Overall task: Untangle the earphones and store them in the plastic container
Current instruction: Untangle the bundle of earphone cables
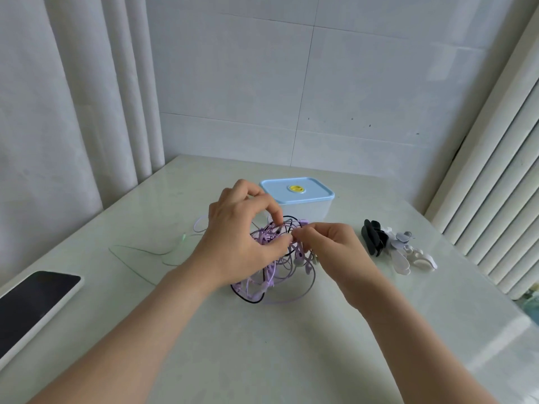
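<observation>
Lying mid-table (262,351): earphones (277,275), one tangled bundle of lilac, black and grey cords. Left hand (242,237): fingers curled over the bundle's top, thumb and fingertips pinching cords. Right hand (329,246): thumb and forefinger pinching a cord at the bundle's right side. Plastic container (303,209), blue lid on: just behind the bundle. Pale green cord (140,252): trailing left. Phone (32,307), screen dark: front-left edge. Black and white clips (399,246): heap, right of the hands.

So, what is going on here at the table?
A person is untangling a knot of purple and black earphones on the table. The left hand and the right hand both pinch cords in it. The container behind has its lid on. A phone lies at the left.
</observation>
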Motion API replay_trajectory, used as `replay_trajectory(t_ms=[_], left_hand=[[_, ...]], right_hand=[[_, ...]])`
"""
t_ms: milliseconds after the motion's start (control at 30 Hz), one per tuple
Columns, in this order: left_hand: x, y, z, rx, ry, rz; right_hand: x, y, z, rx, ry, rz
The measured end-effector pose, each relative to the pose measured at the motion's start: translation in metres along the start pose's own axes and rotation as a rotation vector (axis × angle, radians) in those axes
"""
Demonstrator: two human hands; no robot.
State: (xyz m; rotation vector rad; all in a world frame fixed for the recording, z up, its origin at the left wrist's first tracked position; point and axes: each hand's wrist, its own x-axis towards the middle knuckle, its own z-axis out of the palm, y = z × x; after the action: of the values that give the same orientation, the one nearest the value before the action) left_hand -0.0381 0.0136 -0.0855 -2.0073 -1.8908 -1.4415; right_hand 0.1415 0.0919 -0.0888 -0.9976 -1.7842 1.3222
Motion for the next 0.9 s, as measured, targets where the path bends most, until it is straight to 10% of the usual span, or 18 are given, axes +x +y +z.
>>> replay_trajectory(t_ms=[900], left_hand=[[-0.001, -0.02, 0.015, 0.19, 0.059, 0.074]], right_hand=[[0.002, 0.002, 0.001, -0.188, 0.246, -0.023]])
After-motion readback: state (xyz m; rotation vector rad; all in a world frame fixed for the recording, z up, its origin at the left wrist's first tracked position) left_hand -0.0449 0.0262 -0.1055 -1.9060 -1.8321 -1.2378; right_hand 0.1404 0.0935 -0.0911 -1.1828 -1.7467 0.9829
